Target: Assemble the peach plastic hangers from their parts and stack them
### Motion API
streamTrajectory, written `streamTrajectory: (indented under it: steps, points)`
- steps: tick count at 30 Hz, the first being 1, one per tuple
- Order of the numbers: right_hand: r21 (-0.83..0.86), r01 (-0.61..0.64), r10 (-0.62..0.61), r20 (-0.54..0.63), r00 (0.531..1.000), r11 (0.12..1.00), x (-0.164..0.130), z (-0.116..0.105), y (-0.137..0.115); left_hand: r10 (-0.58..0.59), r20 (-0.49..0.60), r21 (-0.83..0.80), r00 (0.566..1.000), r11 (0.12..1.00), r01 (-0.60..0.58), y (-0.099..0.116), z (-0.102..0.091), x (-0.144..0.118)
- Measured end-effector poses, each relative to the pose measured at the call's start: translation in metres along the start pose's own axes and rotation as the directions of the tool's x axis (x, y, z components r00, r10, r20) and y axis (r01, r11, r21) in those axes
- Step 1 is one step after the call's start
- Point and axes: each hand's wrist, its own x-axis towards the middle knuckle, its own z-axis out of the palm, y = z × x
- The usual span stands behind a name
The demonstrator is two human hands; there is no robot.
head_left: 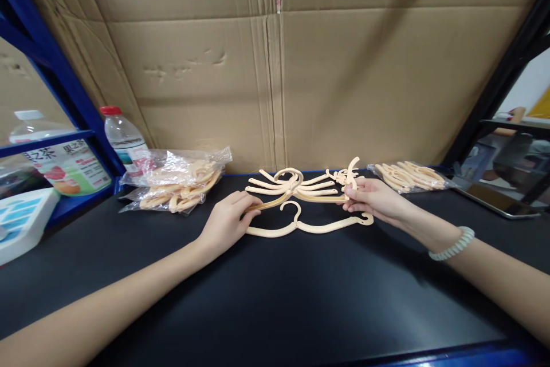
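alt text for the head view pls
Two bare hands, left hand and right hand, grip the ends of a cream hanger over a black table. Loose hangers and bagged hangers lie nearby.

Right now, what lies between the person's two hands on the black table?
In the head view, cream hangers: a fanned pile gripped by the left hand and right hand, and a single hanger flat before it.
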Motion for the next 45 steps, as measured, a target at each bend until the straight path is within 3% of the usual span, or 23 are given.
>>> streamTrajectory:
  steps: [3,7,12,16,21,31,35,39,45]
  points:
    - [-0.007,0.029,-0.029,-0.042,0.999,1.0,-0.003,0.009,-0.001,0.02,-0.007,-0.013,1.0,1.0,-0.02,0.002,0.0,0.0]
    - [-0.006,0.038,-0.038,-0.007,0.999,0.999,-0.006,0.013,-0.002,0.027,-0.007,-0.048,1.0,0.998,-0.027,0.006,0.0,-0.001]
    - [0.005,0.086,-0.085,-0.087,0.993,0.996,0.0,-0.007,-0.005,-0.091,-0.022,-0.06,0.996,0.994,0.09,0.008,0.0,0.0]
    - [0.069,0.013,-0.01,-0.035,0.999,0.998,0.001,-0.02,-0.012,-0.127,-0.007,-0.076,0.992,0.989,0.127,0.006,0.0,0.001]
    - [0.099,-0.066,0.059,0.078,0.995,0.993,-0.004,-0.013,-0.015,-0.076,-0.001,-0.049,0.997,0.996,0.076,0.005,0.001,0.0]
    - [0.134,-0.141,0.131,0.082,0.988,0.981,-0.004,-0.005,-0.012,-0.083,0.009,-0.032,0.996,0.996,0.083,0.005,0.001,0.0]
    - [0.124,-0.115,0.106,0.072,0.992,0.986,-0.004,-0.002,-0.011,-0.085,0.015,-0.027,0.996,0.996,0.085,0.005,0.001,0.0]
    - [0.096,-0.057,0.059,-0.02,0.998,0.994,-0.004,0.005,-0.011,-0.086,0.019,-0.021,0.996,0.996,0.086,0.005,0.0,0.0]
    - [0.024,0.092,-0.088,-0.129,0.988,0.995,-0.003,0.009,-0.009,-0.028,0.005,-0.033,1.0,0.999,0.028,0.009,-0.001,0.0]
